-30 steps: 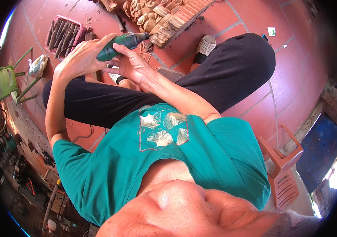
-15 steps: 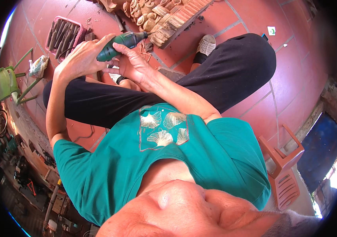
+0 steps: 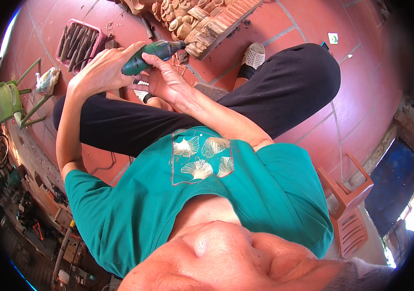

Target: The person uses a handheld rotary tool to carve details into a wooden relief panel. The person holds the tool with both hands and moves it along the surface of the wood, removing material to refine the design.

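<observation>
The person's left hand (image 3: 99, 72) is arching over the rear of a green power tool (image 3: 151, 56), its forearm rising almost straight up and the wrist bending inward so that the fingers are pointing right along the casing. The right hand (image 3: 166, 83) is coming in from the other side, its forearm slanting up and left across the lap, the palm partly turned up, the thumb pressing on the tool's near side and the other fingers curling beneath. Both hands are closing around the tool, which is lying between them and aiming its dark, narrow nose up and right at the lower corner of a carved piece (image 3: 187, 24); whether the tip is touching it, one cannot tell. The left elbow is hanging wide of the body, while the right upper arm is resting close. Beyond the left hand, a pink basket (image 3: 103, 38) is holding dark rods (image 3: 77, 43) on the tiled floor (image 3: 362, 102).
</observation>
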